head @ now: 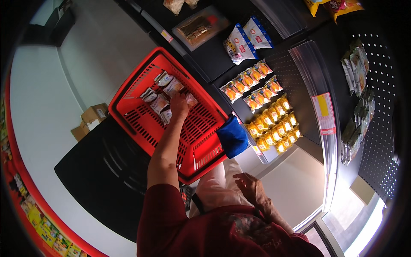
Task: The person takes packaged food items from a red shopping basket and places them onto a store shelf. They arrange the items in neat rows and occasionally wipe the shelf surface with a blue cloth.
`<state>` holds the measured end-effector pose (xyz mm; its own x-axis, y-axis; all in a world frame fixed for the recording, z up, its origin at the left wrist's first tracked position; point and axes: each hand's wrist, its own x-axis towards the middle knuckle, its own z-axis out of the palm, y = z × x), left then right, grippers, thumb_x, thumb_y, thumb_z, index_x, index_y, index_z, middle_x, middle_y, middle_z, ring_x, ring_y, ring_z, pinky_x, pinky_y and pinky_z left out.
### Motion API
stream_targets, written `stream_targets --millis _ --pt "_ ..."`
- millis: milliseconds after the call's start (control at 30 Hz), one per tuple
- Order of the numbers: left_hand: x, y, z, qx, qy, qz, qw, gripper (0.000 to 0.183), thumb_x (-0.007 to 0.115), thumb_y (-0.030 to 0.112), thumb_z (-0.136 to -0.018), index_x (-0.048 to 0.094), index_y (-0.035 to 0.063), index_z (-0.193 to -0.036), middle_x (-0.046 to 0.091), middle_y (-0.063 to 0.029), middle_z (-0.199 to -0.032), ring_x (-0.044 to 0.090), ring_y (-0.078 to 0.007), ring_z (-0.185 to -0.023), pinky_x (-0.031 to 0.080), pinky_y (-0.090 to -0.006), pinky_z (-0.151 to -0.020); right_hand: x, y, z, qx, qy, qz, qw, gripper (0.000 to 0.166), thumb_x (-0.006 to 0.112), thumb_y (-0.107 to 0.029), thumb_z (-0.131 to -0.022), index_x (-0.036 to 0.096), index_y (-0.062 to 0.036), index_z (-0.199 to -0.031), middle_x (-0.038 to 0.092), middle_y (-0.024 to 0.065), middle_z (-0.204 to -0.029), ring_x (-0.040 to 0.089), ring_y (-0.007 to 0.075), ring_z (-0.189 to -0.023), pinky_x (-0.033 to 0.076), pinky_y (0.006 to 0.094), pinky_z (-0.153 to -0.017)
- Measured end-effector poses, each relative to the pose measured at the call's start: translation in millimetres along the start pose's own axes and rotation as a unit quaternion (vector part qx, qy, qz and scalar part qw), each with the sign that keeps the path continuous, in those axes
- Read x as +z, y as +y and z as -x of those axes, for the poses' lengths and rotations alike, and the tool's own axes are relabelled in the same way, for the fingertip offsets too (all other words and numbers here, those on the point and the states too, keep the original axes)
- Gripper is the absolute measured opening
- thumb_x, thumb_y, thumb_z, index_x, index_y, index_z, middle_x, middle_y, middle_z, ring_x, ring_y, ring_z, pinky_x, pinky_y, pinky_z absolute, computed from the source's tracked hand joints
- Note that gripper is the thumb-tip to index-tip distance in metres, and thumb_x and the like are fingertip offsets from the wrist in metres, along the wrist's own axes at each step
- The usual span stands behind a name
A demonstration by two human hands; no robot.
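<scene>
A red plastic shopping basket (205,120) stands tilted in view before me, beside the shelf. My left hand (179,104) reaches down into it, over several small wrapped snack packets (159,103). At its thumb side, touching or nearly so, lies a pinkish packet (191,100); whether the fingers grip anything is hidden. My right hand (250,188) hangs in front of my trousers, fingers loosely bent and apart, with nothing in it. A dark blue cloth item (232,136) is draped over the basket's near right corner.
On the shelf to the right are rows of orange-printed packets (247,80), yellow-wrapped packets (273,119) and white-and-blue bags (239,45). A price-tag rail (324,112) fronts another shelf of packets. Left are a black surface (102,167) and cardboard boxes (93,115).
</scene>
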<state>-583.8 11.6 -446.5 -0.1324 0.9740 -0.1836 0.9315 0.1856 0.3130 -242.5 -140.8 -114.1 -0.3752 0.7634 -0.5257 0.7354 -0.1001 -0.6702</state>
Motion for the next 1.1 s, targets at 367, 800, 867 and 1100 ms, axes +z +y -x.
stream_targets --millis 367,800,867,1100 --pt "-19.6 26.0 21.5 0.045 0.044 -0.050 0.997 0.053 0.091 0.020 -0.069 0.057 0.0098 -0.108 0.058 -0.0114 -0.112 0.054 -0.0341 -0.113 0.043 -0.0480 -0.096 0.7 11.5 10.0 -0.013 0.026 0.007 1.000 0.020 0.068 -0.006 -0.088 0.069 -0.0111 -0.107 0.071 0.0107 -0.097 0.071 0.0339 -0.085 0.057 0.0431 -0.072" --pt "-239.5 148.4 125.4 0.068 -0.057 0.370 0.925 0.054 0.089 0.026 -0.074 0.057 0.0025 -0.110 0.065 -0.0187 -0.099 0.066 -0.0382 -0.091 0.053 -0.0451 -0.079 -58.3 -61.9 1.5 -0.036 0.105 -0.020 0.994 0.068 0.080 -0.012 -0.085 0.051 -0.0116 -0.146 0.057 0.0138 -0.130 0.068 0.0260 -0.086 0.058 0.0380 -0.076" --pt "-276.8 186.9 153.1 0.116 -0.113 0.365 0.917 0.052 0.089 0.026 -0.074 0.057 0.0041 -0.109 0.066 -0.0166 -0.098 0.067 -0.0366 -0.091 0.053 -0.0441 -0.078 -80.8 -79.0 5.2 -0.089 0.144 -0.005 0.986 0.074 0.082 -0.015 -0.083 0.049 -0.0115 -0.149 0.057 0.0136 -0.134 0.068 0.0264 -0.089 0.058 0.0377 -0.076" --pt "-349.5 276.9 187.4 0.300 -0.164 0.327 0.881 0.053 0.086 0.016 -0.075 0.056 0.0056 -0.117 0.066 -0.0143 -0.106 0.067 -0.0354 -0.103 0.056 -0.0424 -0.087 -130.1 -82.6 66.6 -0.111 0.150 -0.005 0.982 0.057 0.082 -0.017 -0.082 0.061 -0.0082 -0.134 0.068 0.0143 -0.112 0.069 0.0354 -0.101 0.058 0.0418 -0.087"
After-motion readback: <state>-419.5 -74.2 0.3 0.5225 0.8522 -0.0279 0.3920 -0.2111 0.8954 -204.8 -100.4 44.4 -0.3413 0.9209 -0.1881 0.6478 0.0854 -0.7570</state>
